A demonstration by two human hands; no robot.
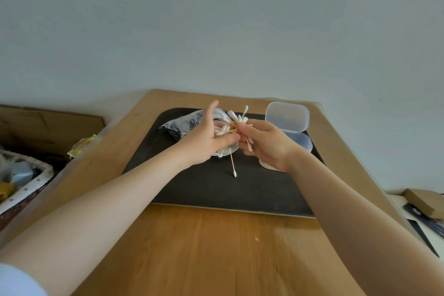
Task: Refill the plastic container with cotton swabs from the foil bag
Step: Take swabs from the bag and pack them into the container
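- Above the dark rectangular tray point(216, 190), both bare hands meet over its far half; the tray lies on a brown wooden table point(216, 247).
- Right hand point(264, 144): fingers curled and pinched round a splayed bundle of white-tipped, wooden-stemmed cotton swabs point(236, 122). Tips fan out above the fingers and a few protrude below the palm.
- Left hand point(206, 137): fingers straight and loosely spread, index finger raised. The thumb reaches toward the bundle's stems beside the right fingertips; actual contact cannot be determined.
- Crumpled silver foil bag with dark print point(182, 125): lies on the tray behind and below the left hand, partly hidden by it.
- Single loose cotton swab point(233, 163): lies on the tray just near of the hands, apart from the bundle.
- Clear rectangular plastic container with hinged lid point(288, 118): stands open on the far right corner of the tray, just beyond the right hand. Contents cannot be determined.
- Cardboard box point(36, 125) and a woven basket point(26, 187) stand left of the table.
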